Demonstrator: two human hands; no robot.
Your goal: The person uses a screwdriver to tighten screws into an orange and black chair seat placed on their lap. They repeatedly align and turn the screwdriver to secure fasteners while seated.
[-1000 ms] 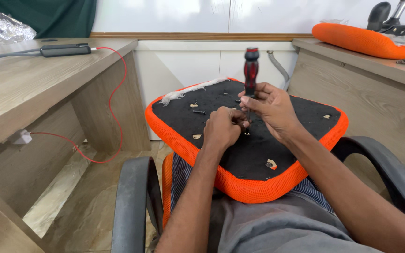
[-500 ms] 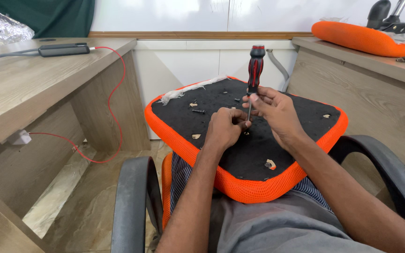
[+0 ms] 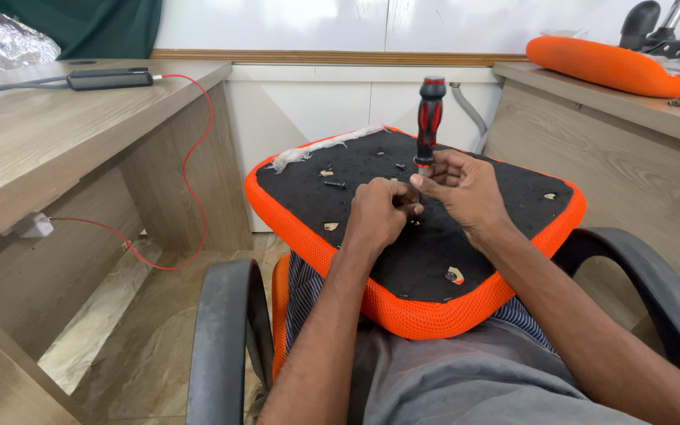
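An orange mesh seat cushion (image 3: 403, 311) lies upside down on my lap, its black underside (image 3: 426, 244) facing up. My right hand (image 3: 460, 189) pinches the shaft of a red-and-black screwdriver (image 3: 430, 118) that stands upright, tip down on the black panel. My left hand (image 3: 377, 211) is closed beside the tip, fingers pinched around something small that I cannot make out. A loose dark screw (image 3: 334, 185) lies on the panel to the left of my hands.
Wooden desks stand left (image 3: 33, 157) and right (image 3: 615, 118). A dark power adapter (image 3: 108, 79) with a red cable (image 3: 198, 157) sits on the left desk; another orange cushion (image 3: 615, 67) lies on the right one. Black chair armrests (image 3: 222, 338) flank my lap.
The screwdriver has shifted slightly and my right hand's grip has slid down from the handle to the shaft near the tip. My left hand stays pinched at the same spot.
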